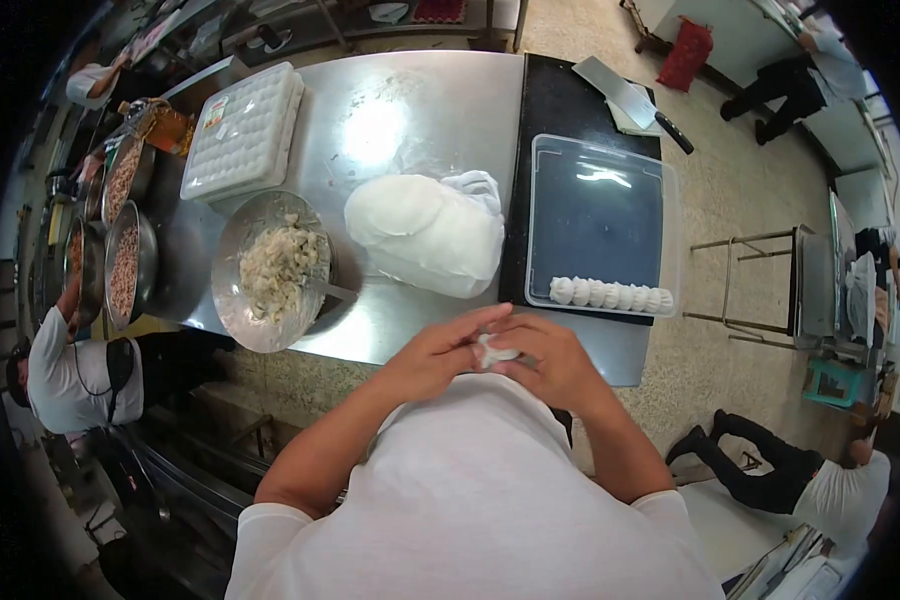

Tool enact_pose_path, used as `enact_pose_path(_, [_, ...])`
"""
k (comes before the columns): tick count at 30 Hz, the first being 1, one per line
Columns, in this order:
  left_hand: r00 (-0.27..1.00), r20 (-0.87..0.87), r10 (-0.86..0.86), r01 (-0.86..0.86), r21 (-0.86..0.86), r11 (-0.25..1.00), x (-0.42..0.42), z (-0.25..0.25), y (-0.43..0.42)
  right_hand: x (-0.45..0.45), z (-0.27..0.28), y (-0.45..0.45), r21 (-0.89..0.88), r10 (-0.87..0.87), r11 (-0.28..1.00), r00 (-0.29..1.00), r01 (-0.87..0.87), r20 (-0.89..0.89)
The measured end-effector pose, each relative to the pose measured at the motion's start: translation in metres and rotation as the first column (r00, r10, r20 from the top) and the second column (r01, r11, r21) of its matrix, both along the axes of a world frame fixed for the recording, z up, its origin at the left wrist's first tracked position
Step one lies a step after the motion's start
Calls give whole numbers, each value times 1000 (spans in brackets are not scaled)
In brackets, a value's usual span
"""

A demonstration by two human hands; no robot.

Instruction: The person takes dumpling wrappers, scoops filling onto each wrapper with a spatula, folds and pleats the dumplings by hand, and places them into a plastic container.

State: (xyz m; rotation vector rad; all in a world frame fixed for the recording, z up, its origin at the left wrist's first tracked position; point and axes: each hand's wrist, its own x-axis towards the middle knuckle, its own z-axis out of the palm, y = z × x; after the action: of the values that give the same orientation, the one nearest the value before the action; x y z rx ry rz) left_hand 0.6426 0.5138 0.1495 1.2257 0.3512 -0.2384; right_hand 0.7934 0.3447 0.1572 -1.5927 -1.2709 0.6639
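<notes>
Both my hands meet in front of my chest, just off the table's near edge. My left hand [435, 355] and my right hand [545, 355] hold a small piece of white dough [495, 352] between their curled fingers. Beyond them a large white dough mass [425, 232] rests on the steel table [430, 90], a white cloth [478, 188] at its far right corner. Left of it stands a metal bowl [232, 240] of pale chopped filling [280, 268], with a utensil handle at its right rim. A clear plastic tray [595, 220] holds a row of pleated white buns [610, 293] along its near side.
A cleaver [618, 90] lies behind the tray on a black board [550, 95]. White stacked trays [245, 135], an oil bottle [165, 128] and bowls of pinkish filling [125, 270] stand left. A person [90, 375] reaches into a bowl there. Other people are at the right.
</notes>
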Motion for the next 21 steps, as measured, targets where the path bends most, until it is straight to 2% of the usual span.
enact_pose_path(1, [999,-39,-38,41,78,996,10,-3,-5,13,-6,-9,-3,8,1000,1000,-8,-2])
enact_pose_path(2, [999,-41,-29,32,75,997,21,-3,-9,29,-12,-17,-39,-3,999,998,5,63])
enact_pose_path(3, [994,-64,-88,104,342,934,32,0,-13,44,-20,-24,-74,-11,997,992,21,128])
enact_pose_path(4, [985,-105,-138,173,580,796,41,2,-17,58,-30,-31,-75,-2,997,992,12,127])
enact_pose_path(5, [986,-105,-129,166,580,798,47,-5,-21,72,-41,-37,-183,-104,976,990,120,93])
enact_pose_path(6, [990,-34,-134,122,675,728,52,-19,-26,82,-47,-38,-291,-208,931,976,219,69])
enact_pose_path(7, [988,34,-148,71,759,647,56,-29,-30,89,-46,-34,-292,-200,933,978,210,66])
enact_pose_path(8, [990,31,-141,68,759,647,58,-38,-34,96,-43,-29,-350,-171,918,983,185,72])
enact_pose_path(10, [973,58,-224,55,881,469,63,-48,-41,107,-51,-19,-408,-140,899,988,157,71])
enact_pose_path(11, [974,53,-221,58,881,469,65,-53,-43,109,-65,-14,-299,-20,950,974,88,224])
enact_pose_path(12, [970,49,-238,53,913,405,67,-55,-44,110,-69,-7,-198,79,980,921,-2,381])
enact_pose_path(13, [966,43,-255,48,939,340,68,-58,-46,111,-72,-3,-197,80,980,923,-5,375])
enact_pose_path(14, [967,36,-253,53,940,338,69,-60,-47,111,-75,1,-381,197,924,898,-36,394])
enact_pose_path(15, [963,40,-268,31,966,255,69,-61,-48,112,-74,5,-552,316,832,866,-56,389])
enact_pose_path(16, [958,42,-282,6,986,169,69,-61,-49,114,-72,6,-549,320,833,866,-63,385])
enact_pose_path(18, [959,34,-280,-2,993,114,70,-63,-50,117,-68,9,-596,366,796,871,-109,329])
enact_pose_path(21, [958,7,-288,-1,1000,20,74,-68,-48,123,-72,5,-553,376,820,870,-151,320])
